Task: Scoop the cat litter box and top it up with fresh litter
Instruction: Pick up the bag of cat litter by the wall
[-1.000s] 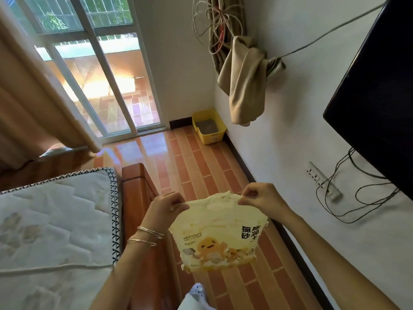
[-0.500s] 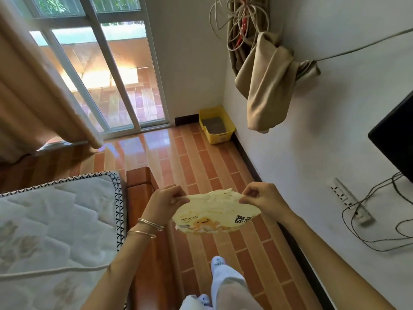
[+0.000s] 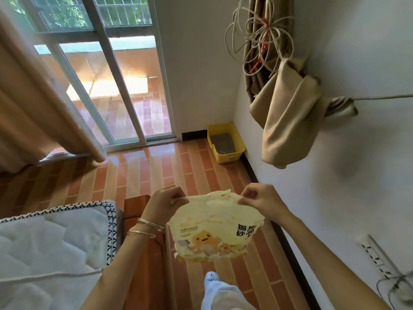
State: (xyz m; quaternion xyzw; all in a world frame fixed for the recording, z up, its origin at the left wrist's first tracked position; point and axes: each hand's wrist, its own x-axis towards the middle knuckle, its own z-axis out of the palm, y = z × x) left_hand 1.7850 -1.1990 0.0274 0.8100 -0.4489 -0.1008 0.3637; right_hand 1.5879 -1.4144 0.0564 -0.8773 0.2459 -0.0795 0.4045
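Hands hold a pale yellow litter bag in mid-air above the tiled floor, in the lower middle of the head view. The left hand pinches the bag's top left corner between thumb and fingers, and the right hand pinches the top right corner the same way, so the top edge is stretched between them. The bag hangs face toward the camera, its printed cartoon and lettering upright, its long axis running side to side and its bottom edge toward the floor. Two thin bangles circle the left wrist. Well apart from the bag, the yellow litter box sits on the floor in the far corner against the wall, its long axis running away from the camera, grey litter inside. A mattress lies at lower left.
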